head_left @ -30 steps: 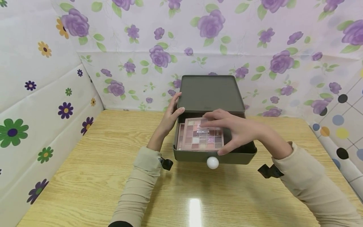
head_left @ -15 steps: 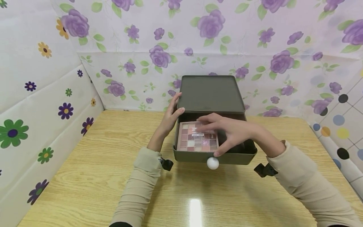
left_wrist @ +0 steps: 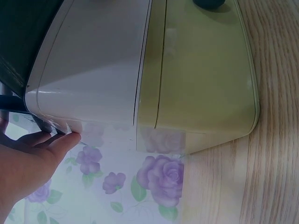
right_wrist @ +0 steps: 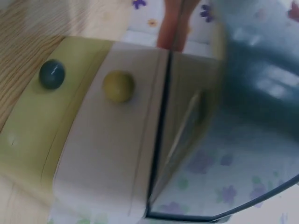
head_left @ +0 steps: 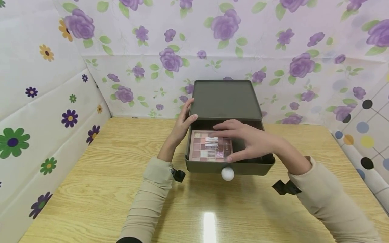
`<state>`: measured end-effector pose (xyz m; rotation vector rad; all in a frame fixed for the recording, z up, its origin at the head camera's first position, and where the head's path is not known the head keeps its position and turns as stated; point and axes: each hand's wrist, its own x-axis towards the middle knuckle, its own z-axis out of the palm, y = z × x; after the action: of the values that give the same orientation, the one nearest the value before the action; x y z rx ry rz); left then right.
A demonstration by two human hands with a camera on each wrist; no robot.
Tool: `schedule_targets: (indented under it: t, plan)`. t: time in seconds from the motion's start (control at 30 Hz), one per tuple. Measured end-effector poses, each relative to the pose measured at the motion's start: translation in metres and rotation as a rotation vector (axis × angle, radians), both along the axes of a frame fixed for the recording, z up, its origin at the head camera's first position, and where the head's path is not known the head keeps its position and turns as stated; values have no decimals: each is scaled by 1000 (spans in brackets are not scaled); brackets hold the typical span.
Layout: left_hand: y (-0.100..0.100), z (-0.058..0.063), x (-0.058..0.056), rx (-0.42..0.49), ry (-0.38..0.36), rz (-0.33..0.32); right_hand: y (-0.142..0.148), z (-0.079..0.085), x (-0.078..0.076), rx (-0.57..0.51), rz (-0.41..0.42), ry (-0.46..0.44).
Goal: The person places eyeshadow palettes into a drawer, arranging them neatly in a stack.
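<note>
A small desktop drawer box has a dark green top (head_left: 226, 99), and its dark green drawer (head_left: 206, 167) with a white knob (head_left: 228, 174) stands pulled out. Inside, at the drawer's left, lies a pink eyeshadow palette (head_left: 209, 148). Over its right part my right hand (head_left: 252, 140) spreads its fingers, thumb tip at the lower right corner. My left hand (head_left: 180, 123) rests against the box's left side with fingers extended. In the left wrist view, that hand (left_wrist: 28, 163) touches the side of the white section (left_wrist: 93, 70).
Below the white section is a yellow-green one (left_wrist: 210, 70). In the right wrist view, a yellow knob (right_wrist: 119, 86) and a dark green knob (right_wrist: 52, 73) stick out in front. The wooden table (head_left: 121, 162) is backed by floral sheeting (head_left: 139, 44).
The palette has moved left and down to lie flat in the drawer, covering the similar piece seen beside it earlier. My right hand moved slightly left with it. The left hand stayed put.
</note>
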<state>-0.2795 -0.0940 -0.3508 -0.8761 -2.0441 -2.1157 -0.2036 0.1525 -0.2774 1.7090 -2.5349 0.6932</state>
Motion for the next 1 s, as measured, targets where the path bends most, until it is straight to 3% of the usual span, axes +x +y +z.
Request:
schedule_targets:
  t: [0.17, 0.37, 0.53, 0.73, 1.0]
  plan:
    - [0, -2, -1, -11, 9, 18, 2, 1, 24, -117, -179, 118]
    - [3, 18, 18, -37, 5, 5, 4, -7, 49, -293, -349, 193]
    - [3, 22, 22, -41, 8, 0, 4, -13, 65, -452, -369, 244]
    - [3, 23, 23, -62, 0, 11, 2, -24, 82, -536, -372, 279]
    - [3, 23, 22, -75, 1, 12, -5, -43, 98, -655, -414, 470]
